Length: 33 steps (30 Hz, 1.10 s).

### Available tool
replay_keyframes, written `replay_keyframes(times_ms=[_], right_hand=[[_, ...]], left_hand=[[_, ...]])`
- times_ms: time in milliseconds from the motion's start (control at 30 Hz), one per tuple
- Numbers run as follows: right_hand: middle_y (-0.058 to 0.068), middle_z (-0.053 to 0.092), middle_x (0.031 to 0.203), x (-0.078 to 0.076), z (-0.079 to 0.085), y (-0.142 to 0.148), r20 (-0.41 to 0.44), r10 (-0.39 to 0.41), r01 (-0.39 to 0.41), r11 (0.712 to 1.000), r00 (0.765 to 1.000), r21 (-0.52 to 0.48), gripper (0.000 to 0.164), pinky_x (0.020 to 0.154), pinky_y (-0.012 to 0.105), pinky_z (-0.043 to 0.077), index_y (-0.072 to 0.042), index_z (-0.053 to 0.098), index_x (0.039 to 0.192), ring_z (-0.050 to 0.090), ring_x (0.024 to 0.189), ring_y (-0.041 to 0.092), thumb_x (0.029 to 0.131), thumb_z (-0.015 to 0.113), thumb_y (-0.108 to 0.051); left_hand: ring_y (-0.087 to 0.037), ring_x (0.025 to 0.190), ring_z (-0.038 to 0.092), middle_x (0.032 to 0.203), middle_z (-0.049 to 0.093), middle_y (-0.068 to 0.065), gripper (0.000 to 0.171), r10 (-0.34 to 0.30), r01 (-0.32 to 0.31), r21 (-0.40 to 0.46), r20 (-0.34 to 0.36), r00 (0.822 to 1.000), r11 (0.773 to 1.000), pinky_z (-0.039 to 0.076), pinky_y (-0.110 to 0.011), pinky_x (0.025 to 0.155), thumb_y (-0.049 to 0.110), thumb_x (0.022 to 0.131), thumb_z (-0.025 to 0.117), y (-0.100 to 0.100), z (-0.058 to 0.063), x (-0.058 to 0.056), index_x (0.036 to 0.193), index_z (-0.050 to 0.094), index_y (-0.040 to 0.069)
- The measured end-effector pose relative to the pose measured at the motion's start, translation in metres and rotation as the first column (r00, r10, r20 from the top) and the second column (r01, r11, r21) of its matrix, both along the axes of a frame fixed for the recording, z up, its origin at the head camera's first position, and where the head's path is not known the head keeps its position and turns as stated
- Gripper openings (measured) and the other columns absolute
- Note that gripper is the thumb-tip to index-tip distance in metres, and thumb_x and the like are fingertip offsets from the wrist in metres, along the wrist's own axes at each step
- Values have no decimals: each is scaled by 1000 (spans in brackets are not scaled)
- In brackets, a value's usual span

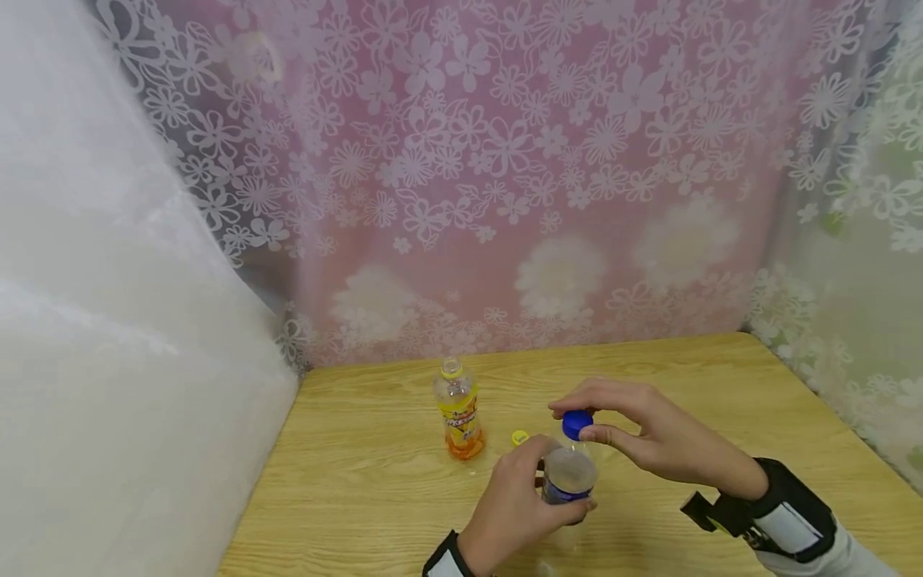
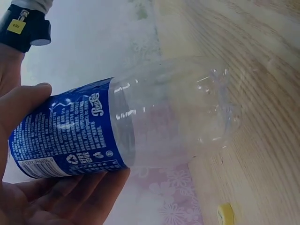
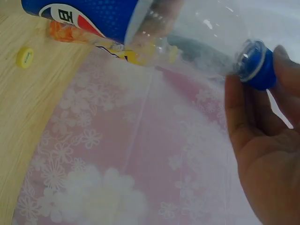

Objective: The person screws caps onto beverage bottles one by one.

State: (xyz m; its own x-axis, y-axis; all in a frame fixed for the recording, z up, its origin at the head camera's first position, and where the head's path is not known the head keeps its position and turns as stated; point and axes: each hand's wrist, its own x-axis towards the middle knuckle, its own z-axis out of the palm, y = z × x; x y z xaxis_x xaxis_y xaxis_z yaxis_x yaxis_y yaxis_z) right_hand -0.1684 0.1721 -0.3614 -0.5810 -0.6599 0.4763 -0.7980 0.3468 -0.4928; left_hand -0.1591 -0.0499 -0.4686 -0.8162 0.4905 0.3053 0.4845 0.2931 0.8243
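Observation:
A clear plastic Pepsi bottle [image 1: 571, 471] with a blue label [image 2: 65, 131] is held up above the table. My left hand [image 1: 521, 490] grips it around the label, thumb on one side and fingers on the other. A blue bottle cap [image 1: 577, 425] sits on the bottle's neck. Thumb and fingers of my right hand [image 1: 642, 425] pinch this cap, also seen from the side in the right wrist view, where the cap [image 3: 262, 68] is over the mouth. The clear part of the bottle has no visible drink in it.
Left of my hands stands a bottle [image 1: 460, 417] with a yellow label, a little orange drink at its bottom and no cap on its neck. A yellow cap [image 1: 520, 437] lies on the wooden table [image 1: 346, 481]. Floral curtains [image 1: 505, 200] hang behind and beside the table.

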Motion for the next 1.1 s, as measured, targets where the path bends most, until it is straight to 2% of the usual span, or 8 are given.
replay_keyframes(times_ms=[333,600,733,833,933,1000,1033,1100], right_hand=[[-5,66,115,0,-5,-9,-196,-26,16,998,980,-53,50,81,19,52,-17,66,129,63,96,7,86,73,7],[-10,66,114,5,-4,-10,-180,-81,65,993,980,-95,49,83,18,53,-22,65,125,65,97,5,86,75,5],[-10,67,121,3,-6,-6,-100,-127,116,987,987,-108,50,84,22,55,-23,64,132,66,100,6,90,74,1],[-10,65,128,1,-11,0,-54,-180,175,982,982,-77,52,84,26,57,-27,60,139,64,104,4,94,71,-3],[-10,64,130,-4,-19,7,-61,-220,217,975,974,-56,52,82,26,56,-29,58,140,62,104,2,96,69,-4],[-9,64,129,-8,-25,13,-75,-235,231,971,969,-52,52,80,25,55,-28,59,140,62,101,2,95,69,-4],[-9,65,127,-10,-28,15,-79,-240,237,970,968,-48,51,79,24,55,-28,59,139,63,100,2,95,70,-4],[-9,66,125,-14,-36,20,-75,-244,242,970,967,-37,47,77,23,55,-27,62,135,63,97,1,95,70,-4]], left_hand=[[0,95,66,108,68,13,44,7,-10,77,35,999,997,55,-15,67,43,81,86,3,-1,-1,115,63,28],[0,95,66,109,68,13,46,21,-25,54,66,998,998,55,-17,70,47,81,85,0,6,3,116,62,29],[-1,100,65,112,65,14,49,12,-13,4,148,989,1000,56,-20,76,49,82,84,-20,18,9,121,59,33],[-5,103,66,116,66,12,52,24,-29,25,183,983,999,56,-23,77,46,83,84,-42,28,17,127,57,36],[-11,104,68,119,67,7,56,88,-96,73,97,991,993,58,-26,77,39,85,83,-70,39,22,133,55,35],[-14,103,69,118,69,4,58,180,-180,104,13,984,978,59,-28,75,34,85,84,-91,48,20,136,55,32],[-16,102,70,118,69,3,58,237,-232,113,-32,971,966,60,-29,75,32,85,84,-103,52,18,136,56,29],[-20,102,70,118,70,-1,58,362,-349,124,-112,925,929,60,-32,75,29,84,84,-129,60,7,136,57,23]])
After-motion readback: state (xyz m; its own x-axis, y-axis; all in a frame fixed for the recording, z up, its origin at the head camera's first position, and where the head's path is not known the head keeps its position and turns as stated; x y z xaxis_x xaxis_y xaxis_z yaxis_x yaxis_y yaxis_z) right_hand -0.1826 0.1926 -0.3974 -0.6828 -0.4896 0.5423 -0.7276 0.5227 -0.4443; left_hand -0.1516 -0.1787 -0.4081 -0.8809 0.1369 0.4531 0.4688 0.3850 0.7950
